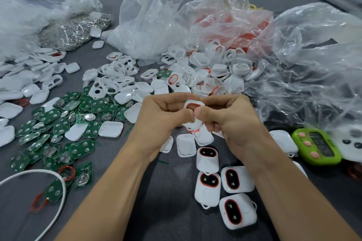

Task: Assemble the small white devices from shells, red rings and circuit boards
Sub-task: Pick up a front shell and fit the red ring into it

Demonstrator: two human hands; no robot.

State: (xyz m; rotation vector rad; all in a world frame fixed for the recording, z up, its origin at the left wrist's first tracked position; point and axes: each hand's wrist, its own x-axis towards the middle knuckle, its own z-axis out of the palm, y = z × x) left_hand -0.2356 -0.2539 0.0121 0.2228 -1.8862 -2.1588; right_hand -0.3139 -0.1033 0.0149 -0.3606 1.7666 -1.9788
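Both hands hold one small white shell (193, 106) with a red ring in its oval opening, above the table's middle. My left hand (162, 115) grips its left side, thumb pressed on the front. My right hand (229, 117) grips its right side, thumb meeting the left thumb. A second red ring pokes out below the shell. Several finished white devices (208, 187) with red-ringed black windows lie in front of my right arm. Green circuit boards (58, 129) with round metal contacts are spread at the left. Loose white shells (205, 76) are heaped behind my hands.
Large clear plastic bags (152, 19) stand along the back; one holds red rings (233, 25). A pile of metal clips (72, 29) lies back left. A green timer (317, 146) sits at the right. A white cable (58, 186) curves at the front left on the grey table (166, 191).
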